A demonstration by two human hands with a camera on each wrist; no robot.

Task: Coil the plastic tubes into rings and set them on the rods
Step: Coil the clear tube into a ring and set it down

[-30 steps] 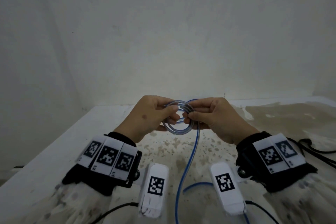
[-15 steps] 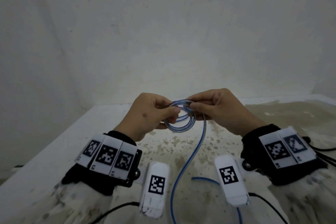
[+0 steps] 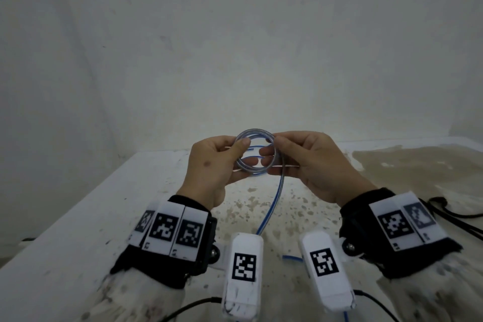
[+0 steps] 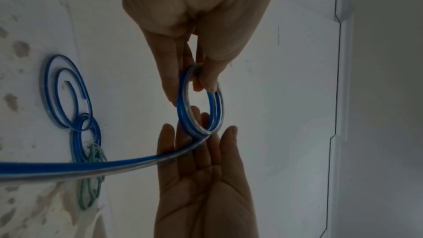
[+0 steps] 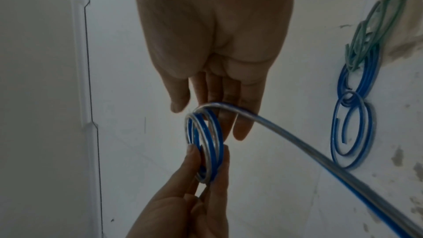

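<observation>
A clear plastic tube with a blue stripe is wound into a small coil [image 3: 251, 170] held above the table. My left hand [image 3: 235, 153] pinches the coil's left rim between thumb and fingers [image 4: 201, 80]. My right hand [image 3: 287, 149] holds the right rim, thumb on top and fingers underneath [image 5: 242, 129]. The tube's loose tail [image 3: 274, 204] hangs from the right hand down to the table and runs toward me [image 5: 320, 158]. No rods are in view.
Two blue coils [image 4: 66, 93] [image 4: 87, 138] and a green coil [image 4: 91, 178] lie on the stained white table [image 3: 104, 217] beyond the hands. A plain wall [image 3: 235, 60] rises close behind. Black cables [image 3: 457, 214] lie at the right.
Both hands have lifted the coil a little and turned it to face me. The right hand has moved round to the coil's right rim. The tail has shifted slightly.
</observation>
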